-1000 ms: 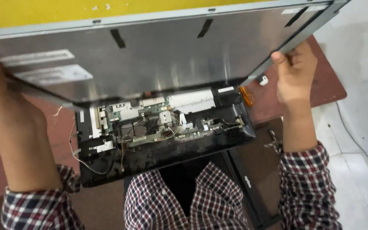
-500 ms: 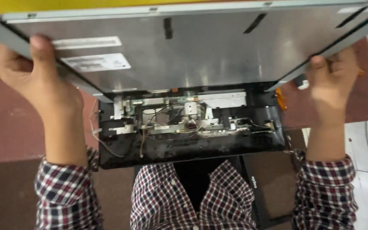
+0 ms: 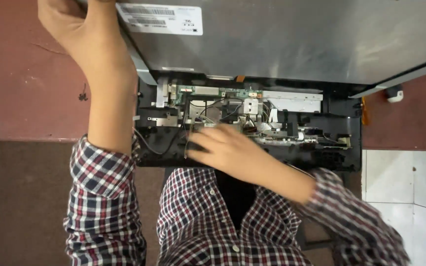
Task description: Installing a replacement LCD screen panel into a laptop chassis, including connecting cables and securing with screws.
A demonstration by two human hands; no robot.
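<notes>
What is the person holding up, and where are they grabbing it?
The left hand holds the big grey metal panel up by its left edge. The right hand is blurred over the circuit boards; whether it grips anything cannot be told.

Even, soft light, dull sheen on the metal panel (image 3: 292,44); right hand (image 3: 228,148) smeared by motion blur.

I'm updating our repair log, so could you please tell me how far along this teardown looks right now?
Done: the large grey metal-backed screen panel is tilted up, exposing the black base tray with its green circuit board and wires. In hand: the left hand props the panel while the right hand reaches among the wires. Left: the boards and wiring remain in place.
</notes>
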